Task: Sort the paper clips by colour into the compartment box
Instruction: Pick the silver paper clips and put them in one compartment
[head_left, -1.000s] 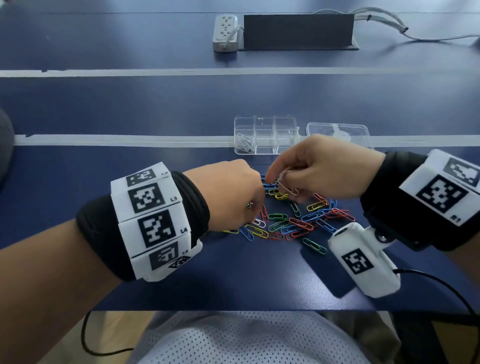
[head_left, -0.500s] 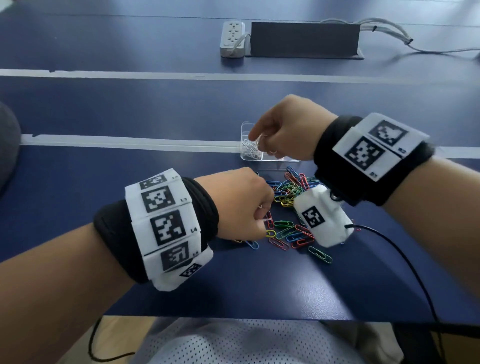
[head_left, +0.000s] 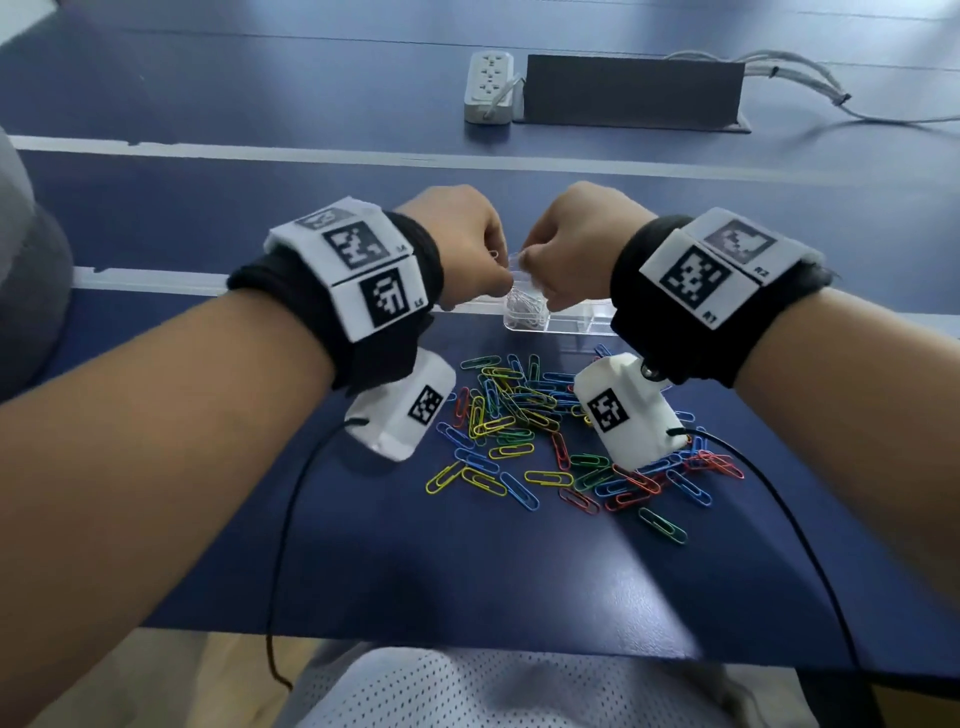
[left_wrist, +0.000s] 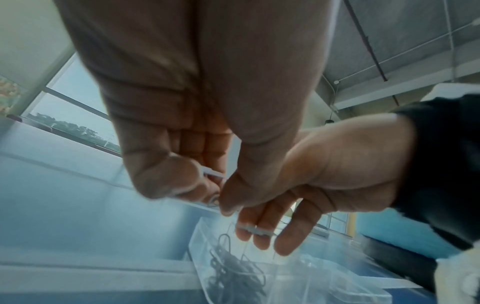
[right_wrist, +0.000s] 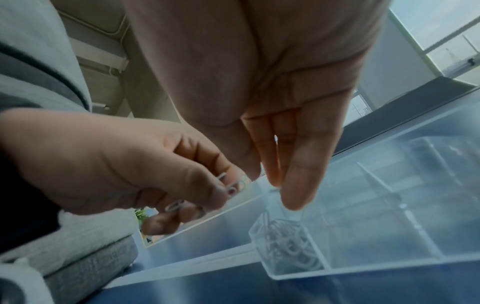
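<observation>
A clear compartment box stands on the blue table, and its near-left cell holds white paper clips. Both hands hover just above that cell. My left hand is curled round a few white clips. My right hand pinches one white clip at its fingertips, right beside the left thumb. A loose pile of blue, yellow, green and red clips lies on the table in front of the box, under both wrists. The right wrist hides the box's right side.
A white power strip and a dark cable cover sit at the far side. Black camera cables trail from both wrists over the table's front edge. A grey rounded object is at the far left.
My left hand has risen from the clip pile and moved forward to meet the right hand over the box. The right hand has stayed above the white-clip cell.
</observation>
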